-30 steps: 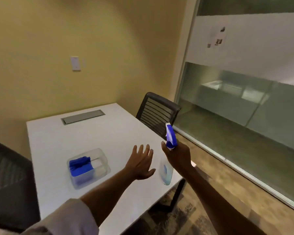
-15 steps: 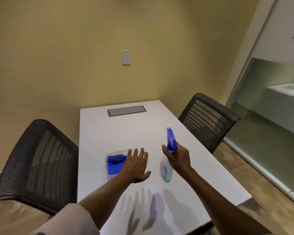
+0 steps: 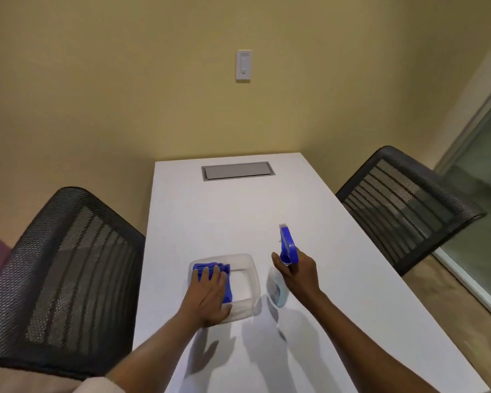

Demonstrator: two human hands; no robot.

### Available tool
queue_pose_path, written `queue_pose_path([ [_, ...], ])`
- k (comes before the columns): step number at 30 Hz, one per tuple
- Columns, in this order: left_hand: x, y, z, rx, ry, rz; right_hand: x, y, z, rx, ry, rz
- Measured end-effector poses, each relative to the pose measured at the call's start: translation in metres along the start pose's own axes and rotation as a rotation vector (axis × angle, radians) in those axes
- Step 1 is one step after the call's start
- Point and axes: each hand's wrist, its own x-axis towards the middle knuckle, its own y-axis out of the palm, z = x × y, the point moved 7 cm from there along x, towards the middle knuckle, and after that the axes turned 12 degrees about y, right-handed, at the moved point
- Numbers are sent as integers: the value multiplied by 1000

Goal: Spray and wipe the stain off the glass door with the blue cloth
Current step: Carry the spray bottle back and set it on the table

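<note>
Your left hand lies flat, fingers together, on the blue cloth; right hand wraps the spray bottle. Risk: lifting the cloth drags the light clear tub along.

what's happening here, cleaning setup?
A person stands at a white table. Their right hand grips a spray bottle by its blue trigger head, holding it above the tabletop. Their left hand lies flat on the blue cloth, which sits in a clear plastic container, fingers extended rather than closed on it. The glass door is off to the right, past a mesh chair; neither spraying nor wiping has begun.
</note>
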Motion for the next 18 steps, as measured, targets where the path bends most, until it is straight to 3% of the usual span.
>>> queue_pose_path([
  [7,17,31,23,-5,-90,40,26,27,-42,-3,-2,79],
  [18,22,44,29,-42,-141,64,36,38,-64,113,166,95],
])
